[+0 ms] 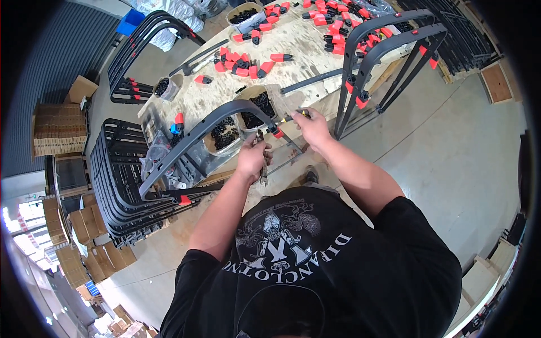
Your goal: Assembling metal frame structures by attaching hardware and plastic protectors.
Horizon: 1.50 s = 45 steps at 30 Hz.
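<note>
My left hand (252,159) is closed around a metal wrench (264,172) that points down toward me. My right hand (313,130) grips a black and yellow screwdriver (292,118), its tip toward the end of a curved black tube frame (194,130). That frame arches over the table's near edge, and a red and black clamp (278,133) sits on its end, between my two hands. Whether the screwdriver touches the clamp I cannot tell. Just behind stand a tub of black parts (260,107) and another tub of small black pieces (224,135).
Red and black clamps (242,65) lie scattered over the worn wooden table (211,84). Two upright black frames (366,56) stand at its right end. Stacked black frames (115,186) lean at the left. A small bucket (167,89) and cardboard stacks (61,129) stand farther left.
</note>
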### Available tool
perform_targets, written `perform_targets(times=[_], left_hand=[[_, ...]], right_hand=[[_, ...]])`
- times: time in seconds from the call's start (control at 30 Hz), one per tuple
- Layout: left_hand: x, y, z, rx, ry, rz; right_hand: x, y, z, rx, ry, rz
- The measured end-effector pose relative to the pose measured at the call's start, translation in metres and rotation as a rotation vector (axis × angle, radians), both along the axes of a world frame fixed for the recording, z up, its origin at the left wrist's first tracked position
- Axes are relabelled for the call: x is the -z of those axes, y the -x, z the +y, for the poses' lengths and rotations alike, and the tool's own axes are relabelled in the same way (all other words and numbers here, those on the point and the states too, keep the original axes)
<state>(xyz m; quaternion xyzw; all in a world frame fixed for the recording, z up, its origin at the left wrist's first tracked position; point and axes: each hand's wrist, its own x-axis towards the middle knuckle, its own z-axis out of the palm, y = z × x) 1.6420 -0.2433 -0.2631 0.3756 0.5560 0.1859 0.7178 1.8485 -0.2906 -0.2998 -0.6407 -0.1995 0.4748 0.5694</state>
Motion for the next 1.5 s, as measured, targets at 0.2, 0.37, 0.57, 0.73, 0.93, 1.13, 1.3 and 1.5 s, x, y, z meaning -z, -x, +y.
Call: perform_targets(times=[0.2, 0.37, 0.57, 0.73, 0.93, 1.13, 1.3, 1.5], left_hand=[[-0.012, -0.022, -0.003, -0.021, 0.071, -0.03], [-0.019, -0.022, 0.003, 0.022, 0.094, -0.072], [-0.023, -0.022, 0.016, 0.1, 0.237, -0.205], [0.016, -0.019, -0.011, 0.274, -0.148, 0.085], [0.053, -0.034, 0.001, 0.655, -0.344, 0.769], [0.005, -0.029, -0.003, 0.273, 0.125, 0.02], [0.044, -0.028, 0.006, 0.79, -0.371, 0.699], [0.0, -0.026, 0.005, 0.293, 0.201, -0.219]], right_hand=[[0.027, -0.007, 0.02, -0.044, 0.012, 0.292], [0.032, -0.002, 0.025, -0.031, 0.144, 0.327], [0.051, -0.025, 0.029, -0.208, 0.025, 0.014], [-0.014, -0.04, 0.037, -0.592, 0.351, -0.039], [-0.014, -0.035, 0.041, -0.498, 0.386, 0.094], [0.02, -0.028, 0.03, -0.404, 0.228, -0.004], [-0.008, -0.011, 0.033, -0.401, 0.4, 0.013], [0.0, -0.009, 0.029, -0.331, 0.289, -0.329]])
